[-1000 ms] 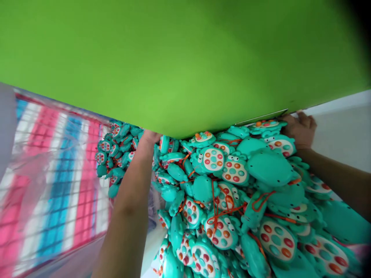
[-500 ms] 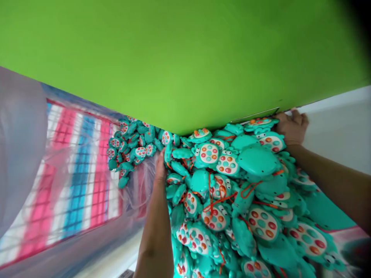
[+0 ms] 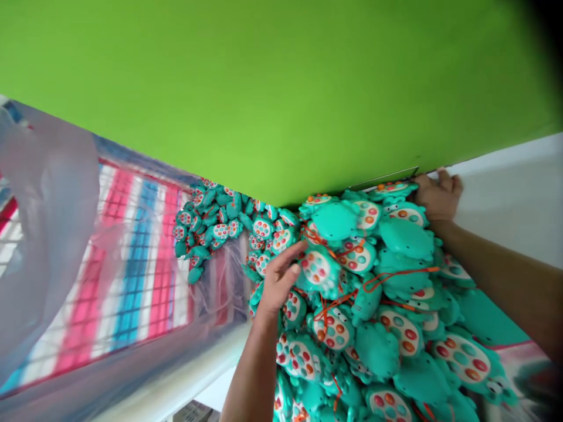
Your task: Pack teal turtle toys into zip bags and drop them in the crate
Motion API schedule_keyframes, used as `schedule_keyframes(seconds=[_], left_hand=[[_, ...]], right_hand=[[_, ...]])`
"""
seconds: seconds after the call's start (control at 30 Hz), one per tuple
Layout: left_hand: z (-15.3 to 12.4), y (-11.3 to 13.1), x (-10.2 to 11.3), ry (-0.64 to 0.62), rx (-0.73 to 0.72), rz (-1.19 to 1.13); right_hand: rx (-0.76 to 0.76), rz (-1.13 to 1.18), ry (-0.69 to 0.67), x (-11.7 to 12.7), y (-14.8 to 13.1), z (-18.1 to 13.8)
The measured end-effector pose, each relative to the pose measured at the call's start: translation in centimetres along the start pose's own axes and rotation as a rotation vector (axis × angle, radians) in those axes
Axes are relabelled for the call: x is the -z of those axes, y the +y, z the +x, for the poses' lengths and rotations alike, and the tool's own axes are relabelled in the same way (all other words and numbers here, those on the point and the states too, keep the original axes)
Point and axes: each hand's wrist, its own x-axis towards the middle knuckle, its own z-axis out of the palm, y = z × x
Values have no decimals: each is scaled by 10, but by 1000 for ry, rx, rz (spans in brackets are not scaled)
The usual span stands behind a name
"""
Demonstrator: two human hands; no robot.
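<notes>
A big heap of teal frog-shaped toys (image 3: 373, 305) with white button panels and orange cords fills the lower right. My left hand (image 3: 279, 278) rests on the heap's left side, fingers spread and pressed against a toy (image 3: 316, 266). My right hand (image 3: 437, 193) is curled round the lower edge of a large bright green board (image 3: 272, 94) that covers the top of the view. More of the same toys (image 3: 211, 225) lie further off, spilled onto the striped sheet.
A pink, blue and white striped woven sheet (image 3: 132, 275) under clear plastic film (image 3: 48, 211) lies on the left. A white surface (image 3: 510, 193) lies at the right, beyond the green board's edge. A small box corner (image 3: 193, 412) shows at the bottom.
My left hand has pulled back from under the green board's edge and come to lie on the toy heap. Several toys have slid left toward the striped sheet. My right hand stays on the board.
</notes>
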Motion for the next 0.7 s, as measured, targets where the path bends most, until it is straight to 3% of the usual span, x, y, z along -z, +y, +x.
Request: schedule_keyframes(seconds=[0.07, 0.13, 0.23, 0.33, 0.5, 0.7], left_hand=[[-7, -25, 26, 298, 91, 83], [-10, -56, 54, 541, 298, 255], [-10, -94, 79, 504, 426, 283], [-9, -105, 76, 423, 425, 259], [-11, -78, 39, 322, 336, 206], [-28, -11, -17, 228, 268, 93]], right_hand=[[-2, 4, 13, 2, -2, 0], [0, 6, 25, 3, -3, -1], [5, 3, 41, 4, -5, -1], [7, 12, 47, 2, -4, -1], [7, 70, 2, 3, -1, 0], [19, 81, -119, 20, -5, -4]])
